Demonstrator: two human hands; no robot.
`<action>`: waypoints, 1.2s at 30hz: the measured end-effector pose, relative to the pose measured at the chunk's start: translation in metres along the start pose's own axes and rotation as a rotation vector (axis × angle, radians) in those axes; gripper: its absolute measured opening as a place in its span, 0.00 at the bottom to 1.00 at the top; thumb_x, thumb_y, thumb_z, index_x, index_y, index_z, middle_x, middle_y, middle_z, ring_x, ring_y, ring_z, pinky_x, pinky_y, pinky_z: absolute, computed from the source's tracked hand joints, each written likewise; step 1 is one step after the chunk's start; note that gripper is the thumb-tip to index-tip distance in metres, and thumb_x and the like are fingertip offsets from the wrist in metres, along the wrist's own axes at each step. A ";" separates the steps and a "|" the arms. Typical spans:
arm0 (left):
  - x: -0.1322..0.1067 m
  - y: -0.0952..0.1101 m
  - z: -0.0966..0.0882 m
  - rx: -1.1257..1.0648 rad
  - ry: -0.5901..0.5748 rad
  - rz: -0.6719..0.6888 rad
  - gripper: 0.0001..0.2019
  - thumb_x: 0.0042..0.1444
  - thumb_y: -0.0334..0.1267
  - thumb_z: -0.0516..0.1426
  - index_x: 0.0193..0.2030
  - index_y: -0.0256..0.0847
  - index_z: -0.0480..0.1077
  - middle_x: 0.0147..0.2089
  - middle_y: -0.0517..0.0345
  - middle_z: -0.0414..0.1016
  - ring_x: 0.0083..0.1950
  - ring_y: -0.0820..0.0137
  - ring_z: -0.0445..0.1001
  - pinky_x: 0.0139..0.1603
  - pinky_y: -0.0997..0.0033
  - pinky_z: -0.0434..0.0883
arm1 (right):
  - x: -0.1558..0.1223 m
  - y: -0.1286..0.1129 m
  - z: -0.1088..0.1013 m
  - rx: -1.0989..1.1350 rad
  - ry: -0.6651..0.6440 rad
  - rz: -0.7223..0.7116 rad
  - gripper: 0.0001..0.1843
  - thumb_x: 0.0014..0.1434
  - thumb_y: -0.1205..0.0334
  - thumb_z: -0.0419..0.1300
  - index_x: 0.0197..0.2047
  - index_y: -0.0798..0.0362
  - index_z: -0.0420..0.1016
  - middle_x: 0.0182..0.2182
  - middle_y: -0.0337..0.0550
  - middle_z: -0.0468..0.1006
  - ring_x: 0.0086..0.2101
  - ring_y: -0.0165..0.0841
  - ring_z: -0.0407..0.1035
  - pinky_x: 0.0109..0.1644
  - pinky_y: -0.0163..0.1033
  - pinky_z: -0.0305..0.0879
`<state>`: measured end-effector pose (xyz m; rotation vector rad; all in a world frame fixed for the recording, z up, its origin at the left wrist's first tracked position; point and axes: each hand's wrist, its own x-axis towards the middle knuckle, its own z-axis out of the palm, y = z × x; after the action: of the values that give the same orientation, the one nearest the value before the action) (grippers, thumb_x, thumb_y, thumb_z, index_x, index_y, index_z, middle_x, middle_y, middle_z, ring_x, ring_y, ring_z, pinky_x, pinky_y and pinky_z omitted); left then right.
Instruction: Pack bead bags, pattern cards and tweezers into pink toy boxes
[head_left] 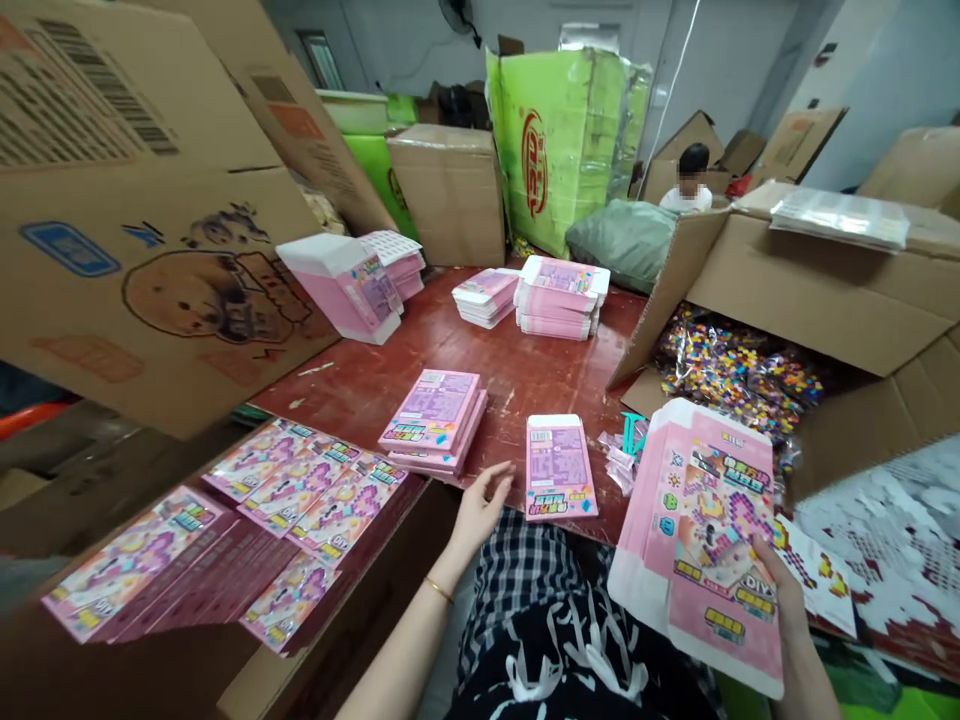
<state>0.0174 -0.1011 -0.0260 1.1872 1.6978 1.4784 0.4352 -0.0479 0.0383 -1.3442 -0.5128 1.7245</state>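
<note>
My right hand [789, 585] grips a pink carton [724, 540], partly flat with its flaps out, printed with a pixel-block picture and "DIY". Only part of the fingers shows along its right side. My left hand [486, 497], a bangle on its wrist, hovers at the table's front edge with fingers apart and nothing in them. Just right of it lies a closed pink-purple box [559, 468] with one flap out. Beyond it sits a small stack of similar boxes [433, 412]. Small clear packets [621, 468] and a teal plastic piece [634, 433] lie beside the held carton.
At left, an open carton holds rows of finished-looking pink boxes [315, 490]. A cardboard box [840, 290] at right contains bags of colourful beads [739, 375]. More pink cartons [562, 295] stand farther back on the red table [337, 385]. A person [688, 185] is behind.
</note>
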 end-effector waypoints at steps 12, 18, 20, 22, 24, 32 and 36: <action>0.030 -0.009 0.005 0.050 -0.058 -0.036 0.20 0.61 0.47 0.55 0.56 0.39 0.71 0.57 0.45 0.77 0.59 0.60 0.75 0.64 0.52 0.69 | 0.030 0.006 0.039 0.180 -0.046 0.277 0.34 0.41 0.49 0.77 0.49 0.59 0.79 0.43 0.55 0.80 0.48 0.60 0.73 0.57 0.58 0.72; 0.030 -0.030 0.017 -0.042 -0.026 -0.158 0.28 0.56 0.54 0.59 0.59 0.39 0.68 0.62 0.42 0.73 0.65 0.54 0.70 0.63 0.53 0.70 | 0.038 0.004 0.044 0.134 0.008 0.229 0.43 0.39 0.52 0.78 0.58 0.58 0.76 0.41 0.53 0.81 0.47 0.59 0.74 0.53 0.57 0.75; 0.031 -0.039 0.027 -0.064 0.009 -0.179 0.36 0.53 0.55 0.61 0.65 0.39 0.62 0.68 0.40 0.65 0.69 0.53 0.64 0.65 0.53 0.69 | 0.046 0.001 0.043 0.131 0.032 0.227 0.42 0.37 0.55 0.78 0.56 0.57 0.77 0.40 0.52 0.81 0.46 0.58 0.74 0.54 0.56 0.75; 0.033 -0.046 0.037 -0.072 0.022 -0.158 0.42 0.51 0.55 0.63 0.69 0.41 0.56 0.73 0.39 0.56 0.72 0.51 0.58 0.68 0.52 0.65 | 0.053 -0.001 0.043 0.149 0.037 0.212 0.38 0.35 0.56 0.78 0.52 0.57 0.79 0.40 0.52 0.81 0.47 0.58 0.74 0.54 0.55 0.75; 0.036 -0.048 0.046 -0.096 0.002 -0.137 0.46 0.49 0.53 0.66 0.71 0.42 0.53 0.74 0.39 0.53 0.72 0.49 0.58 0.69 0.50 0.62 | 0.056 -0.003 0.047 0.142 0.049 0.181 0.34 0.34 0.57 0.78 0.47 0.57 0.81 0.38 0.52 0.82 0.47 0.58 0.74 0.54 0.54 0.75; 0.037 -0.030 0.053 -0.265 0.009 -0.243 0.46 0.45 0.50 0.69 0.67 0.34 0.58 0.70 0.32 0.59 0.68 0.49 0.65 0.67 0.48 0.65 | 0.033 -0.013 0.087 0.096 -0.013 0.375 0.22 0.45 0.50 0.70 0.42 0.55 0.80 0.41 0.55 0.81 0.47 0.57 0.74 0.52 0.57 0.74; 0.028 -0.027 0.049 -0.306 -0.014 -0.338 0.35 0.50 0.52 0.66 0.61 0.34 0.66 0.60 0.36 0.73 0.62 0.53 0.72 0.62 0.50 0.70 | 0.034 -0.018 0.094 0.027 -0.018 0.353 0.21 0.48 0.52 0.68 0.42 0.55 0.79 0.39 0.56 0.81 0.42 0.57 0.76 0.50 0.58 0.75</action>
<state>0.0414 -0.0534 -0.0595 0.7091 1.5064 1.4465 0.3534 0.0072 0.0637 -1.4668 -0.2708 2.0203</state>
